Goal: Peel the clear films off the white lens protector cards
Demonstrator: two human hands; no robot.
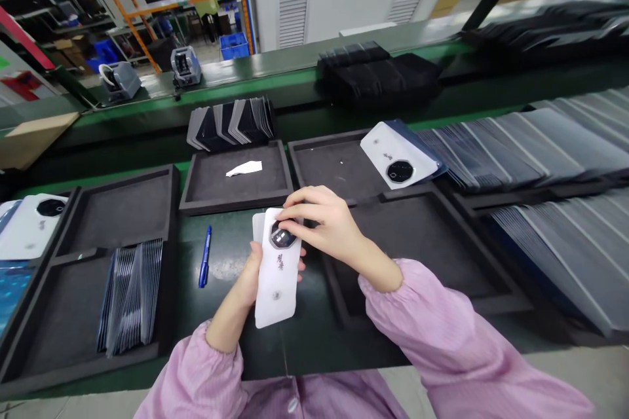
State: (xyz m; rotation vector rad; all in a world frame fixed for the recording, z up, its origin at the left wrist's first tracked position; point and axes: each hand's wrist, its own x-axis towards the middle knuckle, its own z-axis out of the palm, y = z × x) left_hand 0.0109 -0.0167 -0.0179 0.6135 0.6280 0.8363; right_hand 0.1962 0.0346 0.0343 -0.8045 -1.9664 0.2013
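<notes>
While the left grip (248,278) clamps a white panel (276,280), the right grip (325,221), closure unclear, touches its disc (282,237).

The left hand (249,273) is holding a white panel (276,281), the right hand's (322,219) fingers touching its dark disc (282,234). Left of the panel, a pen (205,257) is lying; beyond it, a scrap (246,168) is resting in a tray (211,200).

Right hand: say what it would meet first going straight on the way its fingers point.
Likely the dark window on the white panel; the right hand already seems to touch it, though depth is unclear.
</notes>
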